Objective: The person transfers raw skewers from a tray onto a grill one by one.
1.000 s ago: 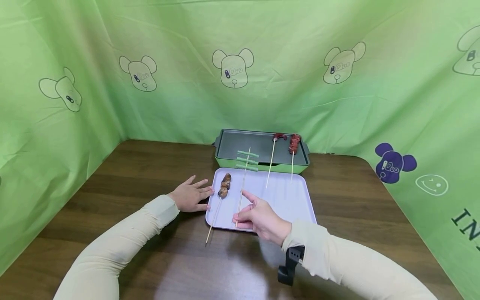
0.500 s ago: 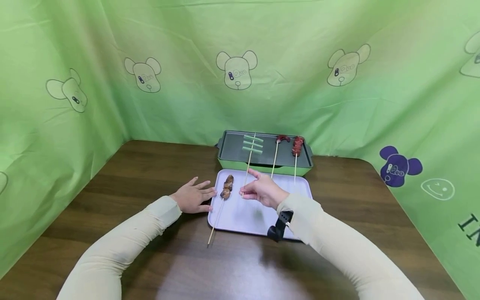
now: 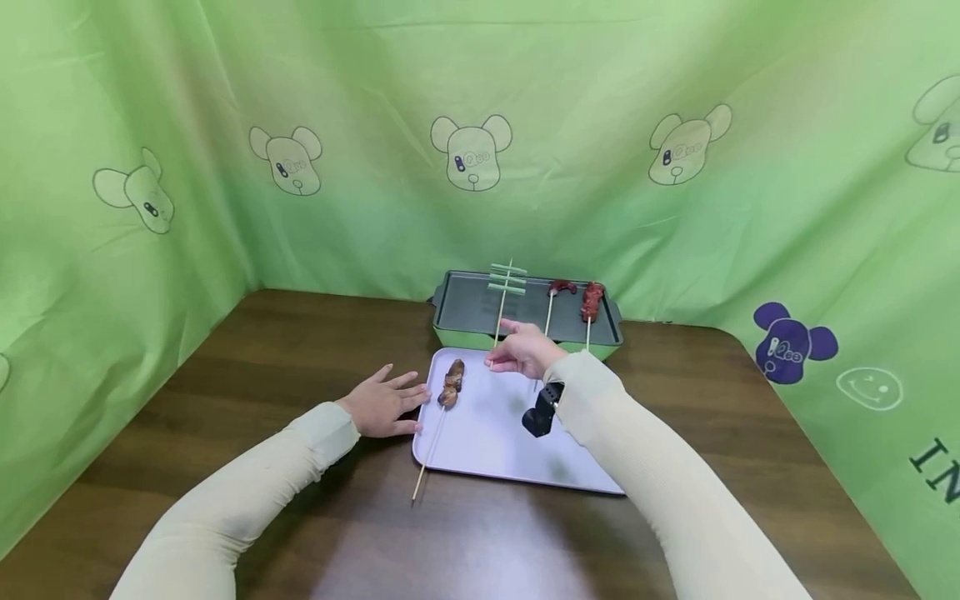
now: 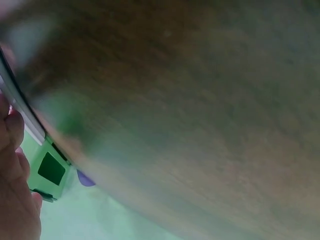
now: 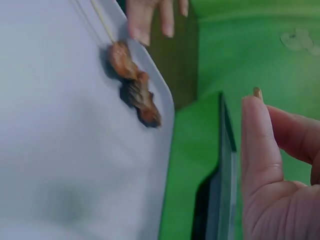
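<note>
My right hand (image 3: 522, 350) pinches the lower end of a skewer of green strips (image 3: 507, 281), whose strips overlap the left part of the grill pan (image 3: 468, 312) in the head view. In the right wrist view only the stick's butt end (image 5: 257, 93) shows at the fingertips. My left hand (image 3: 382, 406) lies with spread, straight fingers, its fingertips right at the left rim of the lilac tray (image 3: 480, 446). A skewer of browned meat chunks (image 3: 452, 383) lies on the tray beside it, its stick reaching past the front edge.
On the pan's right side lie a skewer with a dark red curled piece (image 3: 562, 287) and a skewer of red meat (image 3: 592, 302), sticks pointing forward. The pan sits on a green base (image 3: 461, 337). A green curtain (image 3: 360, 208) hangs behind the wooden table (image 3: 322, 333).
My right hand has moved forward and away from me with the green-strip skewer, from above the tray's front to its back edge. The left hand has stayed at the tray's rim.
</note>
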The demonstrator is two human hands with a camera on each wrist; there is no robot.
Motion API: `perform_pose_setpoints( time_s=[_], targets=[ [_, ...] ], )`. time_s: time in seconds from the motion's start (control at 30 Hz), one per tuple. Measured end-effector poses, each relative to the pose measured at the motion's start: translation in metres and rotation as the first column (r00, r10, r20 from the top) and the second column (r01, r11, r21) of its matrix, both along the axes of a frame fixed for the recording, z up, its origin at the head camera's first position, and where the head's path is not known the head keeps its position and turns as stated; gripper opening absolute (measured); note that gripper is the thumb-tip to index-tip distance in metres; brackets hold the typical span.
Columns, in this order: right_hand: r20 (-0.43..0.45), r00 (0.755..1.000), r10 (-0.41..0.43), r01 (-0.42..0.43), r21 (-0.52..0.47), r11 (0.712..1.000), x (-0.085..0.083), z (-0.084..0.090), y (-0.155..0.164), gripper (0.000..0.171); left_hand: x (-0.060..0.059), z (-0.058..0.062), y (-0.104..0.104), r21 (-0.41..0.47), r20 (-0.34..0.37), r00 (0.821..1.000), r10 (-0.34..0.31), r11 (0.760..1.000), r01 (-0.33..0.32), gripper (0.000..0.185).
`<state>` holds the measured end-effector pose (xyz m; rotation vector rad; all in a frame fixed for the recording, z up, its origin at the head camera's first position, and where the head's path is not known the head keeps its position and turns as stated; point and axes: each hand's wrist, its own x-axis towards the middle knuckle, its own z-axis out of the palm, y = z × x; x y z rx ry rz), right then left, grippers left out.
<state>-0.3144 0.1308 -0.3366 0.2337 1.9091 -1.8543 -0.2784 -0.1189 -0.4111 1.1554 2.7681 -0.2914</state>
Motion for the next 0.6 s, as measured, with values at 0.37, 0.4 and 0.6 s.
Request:
perform_pose_setpoints(
  time_s=[0.37,0.4,0.6],
  targets=[
    [0.013,0.998,-0.057,0.058,-0.02,0.998,-0.014,-0.004,0.013,0.086,0.0,-0.002,0.0,0.03,-0.009,1.0,-0.015,0.999,0.015,0.058],
    [0.011,0.998,-0.056,0.056,-0.029,0.998,-0.014,-0.005,0.013,0.086,0.0,-0.002,0.0,0.028,-0.006,1.0,-0.009,1.0,0.01,0.058],
    [0.042,0.997,-0.067,0.068,-0.03,0.997,-0.016,-0.008,0.012,0.087,0.001,-0.002,-0.003,0.039,-0.016,1.0,-0.027,0.999,0.027,0.058]
  ],
)
